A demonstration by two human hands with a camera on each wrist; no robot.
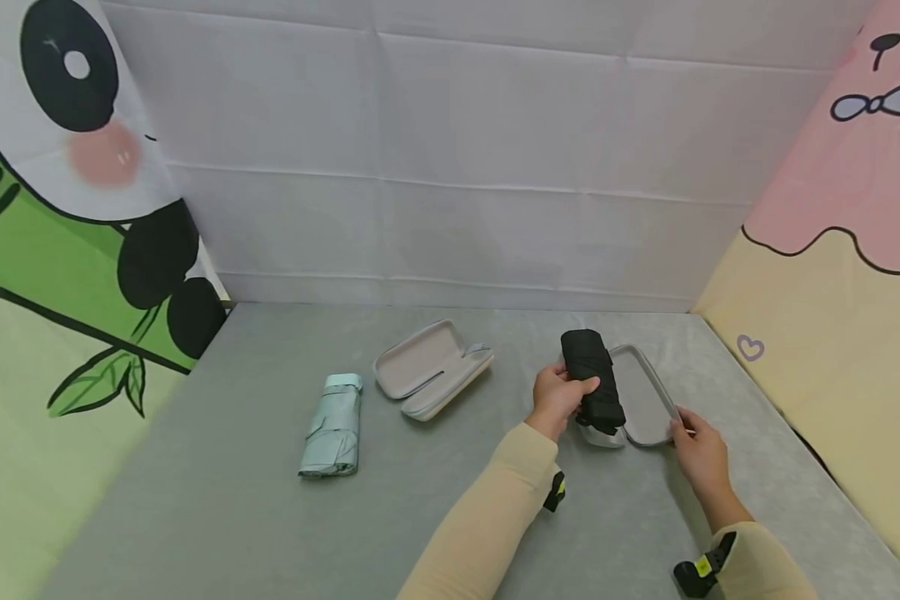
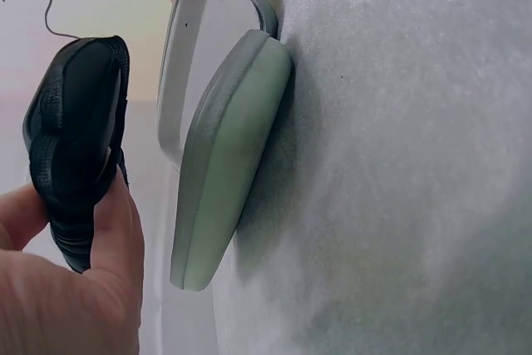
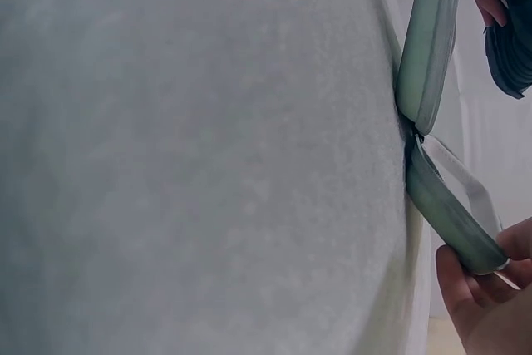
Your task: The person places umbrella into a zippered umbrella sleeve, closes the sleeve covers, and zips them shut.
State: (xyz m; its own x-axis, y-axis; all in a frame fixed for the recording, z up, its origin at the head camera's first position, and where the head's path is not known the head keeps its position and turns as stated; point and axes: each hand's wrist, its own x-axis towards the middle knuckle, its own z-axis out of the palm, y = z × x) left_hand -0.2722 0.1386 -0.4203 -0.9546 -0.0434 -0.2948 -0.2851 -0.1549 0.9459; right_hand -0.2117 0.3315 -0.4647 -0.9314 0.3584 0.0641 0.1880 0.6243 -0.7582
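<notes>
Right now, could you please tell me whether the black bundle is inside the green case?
No, the left hand holds the black bundle visibly apart from the open green case.

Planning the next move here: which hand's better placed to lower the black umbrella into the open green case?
Probably the left hand: it grips the folded umbrella above the green zip case, while the right hand holds that case's edge.

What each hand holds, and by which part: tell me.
Left hand: black folded bundle, gripped by its sides near the middle. Right hand: open green case, pinched by one half's outer edge.
</notes>
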